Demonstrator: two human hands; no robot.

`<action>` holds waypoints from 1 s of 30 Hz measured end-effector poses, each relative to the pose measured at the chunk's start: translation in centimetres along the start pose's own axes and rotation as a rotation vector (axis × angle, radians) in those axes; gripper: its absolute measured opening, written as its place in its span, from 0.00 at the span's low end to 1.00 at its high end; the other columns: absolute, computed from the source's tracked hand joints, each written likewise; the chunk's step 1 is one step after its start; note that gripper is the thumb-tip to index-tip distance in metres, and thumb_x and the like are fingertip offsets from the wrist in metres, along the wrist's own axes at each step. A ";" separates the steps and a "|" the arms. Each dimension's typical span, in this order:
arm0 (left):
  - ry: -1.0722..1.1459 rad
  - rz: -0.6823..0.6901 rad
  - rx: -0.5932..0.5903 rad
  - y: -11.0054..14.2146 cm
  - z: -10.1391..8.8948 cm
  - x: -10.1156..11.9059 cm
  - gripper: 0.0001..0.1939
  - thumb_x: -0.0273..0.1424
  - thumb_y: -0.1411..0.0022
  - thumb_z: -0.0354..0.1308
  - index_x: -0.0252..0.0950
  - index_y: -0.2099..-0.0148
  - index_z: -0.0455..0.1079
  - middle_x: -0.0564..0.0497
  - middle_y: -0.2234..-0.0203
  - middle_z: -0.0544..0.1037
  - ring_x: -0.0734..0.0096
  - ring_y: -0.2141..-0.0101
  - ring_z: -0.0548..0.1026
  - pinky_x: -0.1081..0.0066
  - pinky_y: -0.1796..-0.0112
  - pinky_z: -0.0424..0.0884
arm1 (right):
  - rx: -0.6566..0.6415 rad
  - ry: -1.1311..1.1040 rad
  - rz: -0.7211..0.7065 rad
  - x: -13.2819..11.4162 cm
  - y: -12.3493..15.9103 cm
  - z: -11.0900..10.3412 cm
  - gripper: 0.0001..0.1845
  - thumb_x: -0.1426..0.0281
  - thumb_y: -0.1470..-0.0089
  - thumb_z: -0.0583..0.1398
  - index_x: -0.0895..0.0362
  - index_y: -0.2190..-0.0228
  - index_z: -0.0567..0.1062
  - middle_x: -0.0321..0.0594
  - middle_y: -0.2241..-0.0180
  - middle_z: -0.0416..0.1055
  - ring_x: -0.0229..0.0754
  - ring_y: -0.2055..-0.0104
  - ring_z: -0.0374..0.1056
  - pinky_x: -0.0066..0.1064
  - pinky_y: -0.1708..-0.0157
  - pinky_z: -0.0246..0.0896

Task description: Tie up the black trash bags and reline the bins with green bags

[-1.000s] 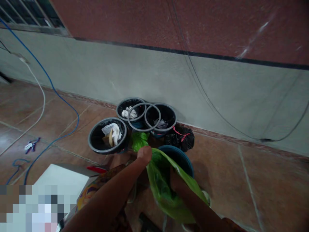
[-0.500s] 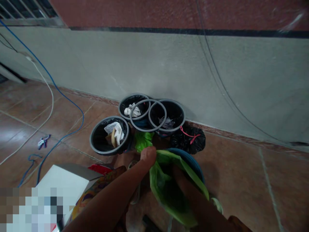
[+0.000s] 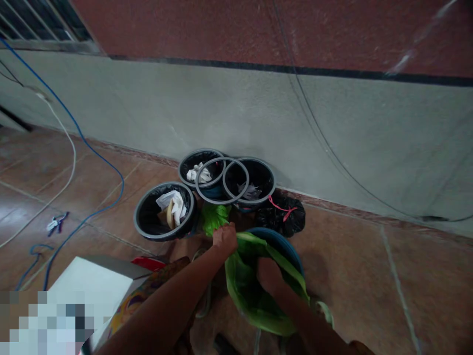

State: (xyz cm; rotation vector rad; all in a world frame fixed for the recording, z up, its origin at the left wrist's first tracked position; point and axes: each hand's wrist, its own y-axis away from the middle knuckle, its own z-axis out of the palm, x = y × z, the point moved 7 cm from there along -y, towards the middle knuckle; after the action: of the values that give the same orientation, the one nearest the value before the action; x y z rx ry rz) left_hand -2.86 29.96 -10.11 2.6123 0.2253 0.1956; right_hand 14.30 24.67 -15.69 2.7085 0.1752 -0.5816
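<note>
My left hand (image 3: 224, 239) is closed on the near-left edge of a green plastic bag (image 3: 240, 301), which hangs wide open in a blue bin (image 3: 288, 245). Inside the bag's mouth is my right hand (image 3: 269, 273), its fingers pointing down and mostly hidden, so what it holds, if anything, does not show. Just beyond my left hand sits a bunch of brighter green plastic (image 3: 215, 217); whether it joins the bag I cannot tell.
Black-lined bins with grey rims, one at left (image 3: 138, 224), hold white crumpled waste. A loose grey ring (image 3: 197, 187) lies across two bins. Nearby are a tied black bag (image 3: 293, 222), a white box (image 3: 92, 281), a blue cable (image 3: 121, 180) and the wall (image 3: 332, 118).
My right hand has risen a little, so more of it shows inside the bag. The bag's mouth looks wider. The whole view has shifted slightly.
</note>
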 end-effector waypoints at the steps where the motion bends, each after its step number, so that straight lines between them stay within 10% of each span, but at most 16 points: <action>1: -0.007 0.017 0.033 0.2 -0.3 0.4 0.22 0.24 0.40 0.48 0.32 0.44 0.65 0.37 0.52 0.73 0.53 0.50 0.71 0.56 0.51 0.67 | -0.006 0.032 -0.010 -0.3 -0.5 -0.5 0.14 0.75 0.44 0.52 0.60 0.70 0.77 0.48 0.70 0.75 0.45 0.66 0.71 0.32 0.63 0.60; 6: -0.016 0.237 0.133 1.4 -0.9 3.5 0.34 0.27 0.47 0.56 0.37 0.37 0.56 0.40 0.41 0.62 0.53 0.44 0.63 0.53 0.45 0.59 | 0.071 0.327 0.066 0.7 -1.7 -3.4 0.15 0.75 0.43 0.51 0.64 0.60 0.76 0.56 0.57 0.71 0.51 0.54 0.67 0.35 0.59 0.60; 10: -0.023 0.385 0.140 1.6 -0.2 5.5 0.22 0.28 0.43 0.54 0.36 0.45 0.65 0.41 0.43 0.64 0.54 0.45 0.63 0.52 0.44 0.57 | 0.010 0.435 0.123 2.3 -1.5 -2.5 0.18 0.80 0.44 0.48 0.65 0.63 0.78 0.59 0.57 0.70 0.51 0.55 0.69 0.34 0.64 0.62; 30: 0.312 0.032 0.159 -3.4 1.4 1.8 0.12 0.28 0.33 0.45 0.37 0.55 0.70 0.47 0.61 0.78 0.69 0.57 0.75 0.73 0.58 0.66 | 0.291 -0.446 0.276 10.5 -1.6 -7.9 0.21 0.58 0.47 0.53 0.58 0.68 0.80 0.45 0.69 0.77 0.46 0.66 0.73 0.31 0.67 0.62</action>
State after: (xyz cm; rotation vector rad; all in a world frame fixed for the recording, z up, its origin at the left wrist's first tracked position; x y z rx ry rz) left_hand -1.23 32.60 -12.88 2.7332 0.3180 0.6211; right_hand 26.41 29.53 -13.90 2.7136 -0.4213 -1.1730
